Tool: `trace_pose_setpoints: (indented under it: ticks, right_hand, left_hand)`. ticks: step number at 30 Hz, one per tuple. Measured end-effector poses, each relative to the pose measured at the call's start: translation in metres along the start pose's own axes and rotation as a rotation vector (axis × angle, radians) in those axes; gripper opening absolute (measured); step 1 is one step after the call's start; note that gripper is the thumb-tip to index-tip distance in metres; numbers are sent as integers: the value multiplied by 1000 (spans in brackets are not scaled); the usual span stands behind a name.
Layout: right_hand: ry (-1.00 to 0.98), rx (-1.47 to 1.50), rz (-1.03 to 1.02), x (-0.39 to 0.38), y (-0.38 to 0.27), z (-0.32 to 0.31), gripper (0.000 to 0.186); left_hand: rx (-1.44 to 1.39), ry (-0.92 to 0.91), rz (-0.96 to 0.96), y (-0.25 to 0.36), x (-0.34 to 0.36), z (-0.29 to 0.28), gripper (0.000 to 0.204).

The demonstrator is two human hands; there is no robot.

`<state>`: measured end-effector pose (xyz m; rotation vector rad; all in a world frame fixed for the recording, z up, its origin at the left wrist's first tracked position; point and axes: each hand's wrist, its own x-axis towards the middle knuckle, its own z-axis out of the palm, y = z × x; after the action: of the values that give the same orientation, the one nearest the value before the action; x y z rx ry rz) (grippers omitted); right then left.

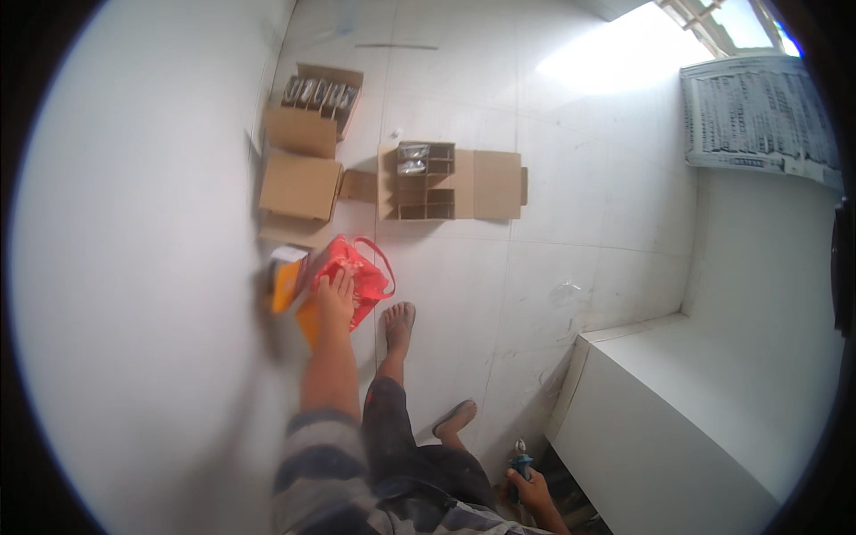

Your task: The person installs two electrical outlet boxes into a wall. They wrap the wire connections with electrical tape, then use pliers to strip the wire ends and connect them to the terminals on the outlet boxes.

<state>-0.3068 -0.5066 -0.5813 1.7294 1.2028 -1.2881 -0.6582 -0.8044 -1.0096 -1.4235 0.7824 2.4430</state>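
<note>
**On the floor by the wall: one hand on a red bag**

At 6 o'clock, the right hand (532, 489) is clenched around a small blue-handled tool (520, 465). Further up, at 10 o'clock, the left hand (336, 294) rests on one red bag (357, 272), fingers spread over it; whether it grips, I cannot tell. The bag looks soft and light, best taken by its loop handles. Beyond lie three open cardboard boxes (426, 183).

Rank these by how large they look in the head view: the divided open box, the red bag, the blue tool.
1. Divided open box, flaps spread, though it lies farthest from the camera.
2. Red bag, under the left hand.
3. Blue tool in the right hand, smallest although nearest.
</note>
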Motion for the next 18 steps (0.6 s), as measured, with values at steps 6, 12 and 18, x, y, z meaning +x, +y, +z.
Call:
trace_pose_setpoints:
  ticks: [6,12,18]
  right_hand:
    - [-64,163,-93,-12,36,-28,28]
    - [-28,280,-336,-17,93,-66,33]
    - [-16,439,-622,-13,172,-120,36]
  left_hand:
    - [1037,-215,18,-15,-95,-21,29]
    - [1687,-477,135,-74,-230,-11,30]
    - [2202,-1225,495,-126,-315,-30,31]
